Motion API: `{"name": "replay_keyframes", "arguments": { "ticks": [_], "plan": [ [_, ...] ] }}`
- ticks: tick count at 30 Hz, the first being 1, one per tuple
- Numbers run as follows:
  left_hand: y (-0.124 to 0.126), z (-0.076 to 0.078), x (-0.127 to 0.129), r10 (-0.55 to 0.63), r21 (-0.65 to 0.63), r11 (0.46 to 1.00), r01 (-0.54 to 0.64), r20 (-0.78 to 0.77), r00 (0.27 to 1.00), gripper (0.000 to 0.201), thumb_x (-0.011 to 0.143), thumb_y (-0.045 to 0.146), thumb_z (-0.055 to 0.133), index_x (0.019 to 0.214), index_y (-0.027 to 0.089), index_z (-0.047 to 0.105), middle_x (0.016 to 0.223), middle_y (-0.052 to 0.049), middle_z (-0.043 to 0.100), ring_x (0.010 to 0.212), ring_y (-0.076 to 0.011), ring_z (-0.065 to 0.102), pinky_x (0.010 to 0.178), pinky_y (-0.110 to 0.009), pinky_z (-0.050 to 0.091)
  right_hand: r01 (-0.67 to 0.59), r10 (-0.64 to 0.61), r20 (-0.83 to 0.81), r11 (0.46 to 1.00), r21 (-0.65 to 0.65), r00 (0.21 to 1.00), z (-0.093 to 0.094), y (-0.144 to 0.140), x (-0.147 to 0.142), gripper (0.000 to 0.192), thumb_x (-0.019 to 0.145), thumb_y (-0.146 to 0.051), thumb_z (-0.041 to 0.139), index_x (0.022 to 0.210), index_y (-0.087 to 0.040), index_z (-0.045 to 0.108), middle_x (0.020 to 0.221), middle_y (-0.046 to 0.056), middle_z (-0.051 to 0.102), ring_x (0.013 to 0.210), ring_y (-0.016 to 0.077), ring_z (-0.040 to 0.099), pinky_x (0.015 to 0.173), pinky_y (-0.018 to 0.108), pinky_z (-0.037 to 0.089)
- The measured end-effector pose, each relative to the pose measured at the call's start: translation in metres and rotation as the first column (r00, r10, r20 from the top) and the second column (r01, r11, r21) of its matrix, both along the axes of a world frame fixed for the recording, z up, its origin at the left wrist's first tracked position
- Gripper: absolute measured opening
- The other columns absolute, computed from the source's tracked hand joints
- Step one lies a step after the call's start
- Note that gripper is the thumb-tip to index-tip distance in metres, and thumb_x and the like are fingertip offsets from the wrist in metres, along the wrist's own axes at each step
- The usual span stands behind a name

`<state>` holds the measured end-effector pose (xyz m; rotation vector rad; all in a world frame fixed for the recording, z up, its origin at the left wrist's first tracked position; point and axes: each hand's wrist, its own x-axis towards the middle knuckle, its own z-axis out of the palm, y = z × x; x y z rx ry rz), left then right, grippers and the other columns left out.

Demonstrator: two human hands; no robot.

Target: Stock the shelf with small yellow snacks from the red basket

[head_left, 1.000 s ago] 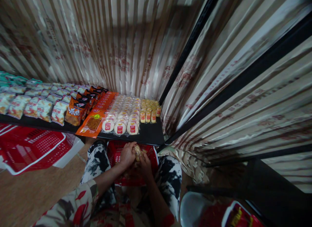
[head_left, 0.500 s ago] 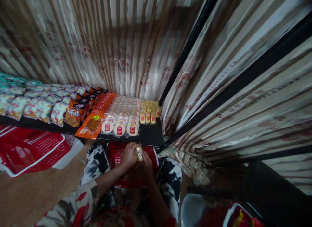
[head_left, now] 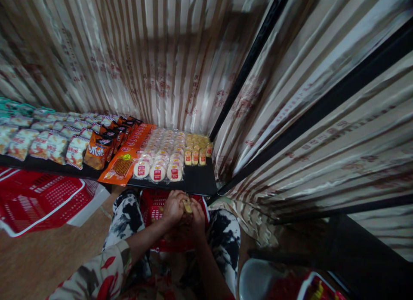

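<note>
Over a red plastic basket [head_left: 148, 202] between my knees, my left hand [head_left: 173, 209] and my right hand [head_left: 197, 215] meet around a small yellow wrapped snack [head_left: 187, 205]. The fingers of both hands are closed on it, hiding much of the wrapper. Other packets seem to lie in the basket below, too dark to make out. Just beyond my hands is a black shelf [head_left: 200, 179]. At its right end stand rows of similar small yellow snack packs [head_left: 195, 156] with red labels. Left of them lie rows of round white wrapped biscuits [head_left: 158, 172].
Farther left on the shelf are an orange packet of sticks [head_left: 120, 166], brown-orange snack bags [head_left: 96, 150] and white snack bags [head_left: 58, 146]. Another red basket [head_left: 48, 201] sits below. Black poles [head_left: 248, 68] and striped curtains [head_left: 167, 55] enclose the shelf. A pale tub [head_left: 254, 278] is lower right.
The wrapped snack has been turned in my hands, so its yellow side now shows instead of a shiny wrapper end. My hands stay over the basket.
</note>
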<state>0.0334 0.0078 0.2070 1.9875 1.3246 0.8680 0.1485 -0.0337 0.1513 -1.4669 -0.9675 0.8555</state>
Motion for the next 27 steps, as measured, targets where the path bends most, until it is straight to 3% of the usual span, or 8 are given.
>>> {"name": "replay_keyframes", "arguments": {
  "ticks": [3,5,10,16,21,27],
  "plan": [
    [0.0,0.001,0.001,0.003,0.009,1.0,-0.003,0.008,1.0,0.031,0.075,0.006,0.039,0.084,0.018,0.067,0.097,-0.006,0.061,0.094,-0.0197,0.049,0.09,-0.034,0.041,-0.014,0.002,-0.208,0.998,-0.061,0.978,0.009,0.002,-0.004,0.042,0.079,-0.046,0.049,0.107,-0.017,0.06,0.11,0.011,0.065,0.098,0.0218,0.062,0.085,0.034,0.049],
    [-0.001,0.003,0.001,-0.003,0.016,1.0,0.003,0.013,1.0,0.032,0.074,0.006,0.039,0.084,0.018,0.066,0.097,-0.006,0.061,0.094,-0.0197,0.049,0.089,-0.034,0.041,-0.016,0.0,-0.255,0.998,-0.061,0.967,0.014,0.003,-0.005,0.041,0.077,-0.046,0.052,0.105,-0.017,0.061,0.11,0.011,0.065,0.099,0.0226,0.062,0.086,0.035,0.048],
    [-0.001,0.007,0.001,-0.017,0.023,1.0,0.017,0.023,1.0,0.031,0.073,0.006,0.04,0.085,0.018,0.066,0.097,-0.006,0.061,0.094,-0.0197,0.049,0.088,-0.035,0.041,0.014,-0.022,-0.274,0.999,-0.032,0.961,0.022,0.003,-0.004,0.041,0.074,-0.046,0.056,0.101,-0.016,0.065,0.103,0.011,0.068,0.093,0.0239,0.063,0.08,0.034,0.05],
    [-0.001,0.01,0.003,-0.023,0.027,0.999,0.023,0.02,1.0,0.031,0.073,0.006,0.041,0.088,0.019,0.065,0.099,-0.005,0.062,0.095,-0.0199,0.048,0.088,-0.034,0.041,0.021,-0.053,-0.361,0.995,-0.094,0.931,0.032,0.006,-0.002,0.039,0.072,-0.05,0.057,0.093,-0.018,0.066,0.084,0.007,0.07,0.076,0.0215,0.065,0.066,0.032,0.051],
    [-0.002,0.013,0.007,-0.036,0.049,0.998,0.035,0.026,0.999,0.03,0.074,0.007,0.042,0.091,0.018,0.064,0.098,-0.005,0.062,0.095,-0.0204,0.049,0.088,-0.035,0.042,0.097,-0.151,-0.403,0.984,-0.151,0.903,0.046,0.011,0.001,0.043,0.066,-0.05,0.064,0.095,-0.018,0.064,0.085,0.005,0.07,0.071,0.0185,0.064,0.058,0.027,0.049],
    [-0.002,0.016,0.01,-0.043,0.062,0.997,0.041,0.034,0.998,0.033,0.072,0.007,0.042,0.095,0.019,0.062,0.099,-0.005,0.061,0.098,-0.0209,0.047,0.09,-0.035,0.042,-0.003,-0.13,-0.437,0.957,-0.291,0.89,0.06,0.014,0.008,0.053,0.066,-0.058,0.062,0.101,-0.017,0.064,0.063,0.001,0.068,0.04,0.0105,0.053,0.037,0.02,0.037]
  ]
}}
